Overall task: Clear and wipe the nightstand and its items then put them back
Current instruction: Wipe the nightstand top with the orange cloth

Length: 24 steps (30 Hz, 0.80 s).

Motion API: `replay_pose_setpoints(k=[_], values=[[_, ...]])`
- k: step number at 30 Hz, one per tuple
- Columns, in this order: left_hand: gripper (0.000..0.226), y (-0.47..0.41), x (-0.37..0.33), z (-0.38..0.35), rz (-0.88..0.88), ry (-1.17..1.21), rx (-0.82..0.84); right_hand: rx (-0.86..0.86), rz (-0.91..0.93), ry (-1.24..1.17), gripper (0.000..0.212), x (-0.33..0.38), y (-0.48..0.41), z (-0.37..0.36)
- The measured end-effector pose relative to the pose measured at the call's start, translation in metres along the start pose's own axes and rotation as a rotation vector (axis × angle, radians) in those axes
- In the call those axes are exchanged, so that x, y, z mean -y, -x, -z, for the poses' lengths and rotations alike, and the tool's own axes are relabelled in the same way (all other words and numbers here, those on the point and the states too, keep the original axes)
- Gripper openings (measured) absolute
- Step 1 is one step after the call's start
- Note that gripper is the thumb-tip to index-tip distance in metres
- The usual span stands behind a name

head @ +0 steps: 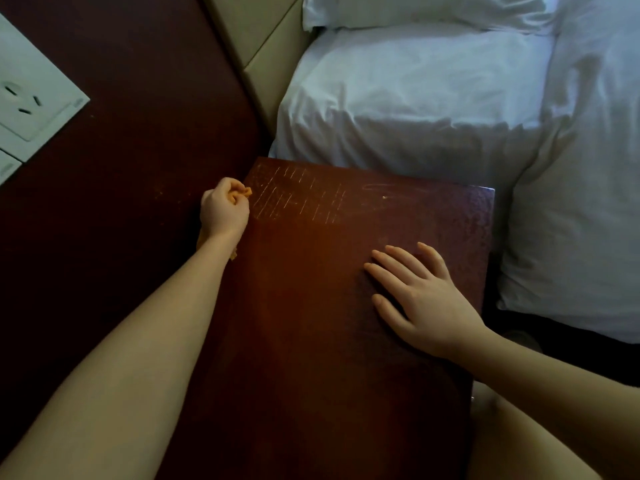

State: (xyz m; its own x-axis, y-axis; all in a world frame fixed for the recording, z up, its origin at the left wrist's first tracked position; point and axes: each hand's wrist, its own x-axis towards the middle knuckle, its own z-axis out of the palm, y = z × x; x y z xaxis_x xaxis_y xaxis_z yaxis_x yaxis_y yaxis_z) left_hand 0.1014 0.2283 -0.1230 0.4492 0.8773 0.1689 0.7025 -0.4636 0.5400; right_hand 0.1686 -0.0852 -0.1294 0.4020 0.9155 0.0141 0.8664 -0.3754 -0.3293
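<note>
Far-left edge of worktop (311, 323): left hand (223, 209) grips a balled cloth (247, 192), likely wiping the rim; right hand (422, 299) lies flat, fingers spread, seemingly bracing.

I count one nightstand (311, 323) and two hands of mine at it: my left hand (223, 211) and my right hand (422, 299). There is one orange cloth (247, 192), bunched in my left fist. The bed has two white pillows, the near pillow (415, 91) and the far pillow (415, 8), and one duvet (571, 202). The wall has two white plates: one socket plate (34, 98) and one partly seen plate (7, 168).
</note>
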Motion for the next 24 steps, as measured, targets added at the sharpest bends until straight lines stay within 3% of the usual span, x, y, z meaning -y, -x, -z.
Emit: replay_pose_setpoints(k=[3,6,11,19,24], values=[[0.013,0.005,0.011,0.003,-0.115,0.03,0.093,-0.007,0.006,-0.011,0.066,-0.001,0.001,-0.001],[0.012,0.013,0.017,0.004,-0.163,0.024,0.057,-0.024,0.017,-0.032,0.064,-0.001,0.001,-0.001],[0.012,0.002,0.008,0.0,-0.06,-0.016,-0.039,-0.043,0.017,-0.04,0.059,0.002,-0.001,0.001],[0.01,0.0,0.014,0.003,-0.162,0.072,0.149,-0.024,0.004,-0.034,0.061,0.0,-0.001,-0.001],[0.014,0.006,0.019,0.001,-0.14,0.04,0.025,-0.016,-0.001,-0.027,0.062,0.0,0.0,-0.001]])
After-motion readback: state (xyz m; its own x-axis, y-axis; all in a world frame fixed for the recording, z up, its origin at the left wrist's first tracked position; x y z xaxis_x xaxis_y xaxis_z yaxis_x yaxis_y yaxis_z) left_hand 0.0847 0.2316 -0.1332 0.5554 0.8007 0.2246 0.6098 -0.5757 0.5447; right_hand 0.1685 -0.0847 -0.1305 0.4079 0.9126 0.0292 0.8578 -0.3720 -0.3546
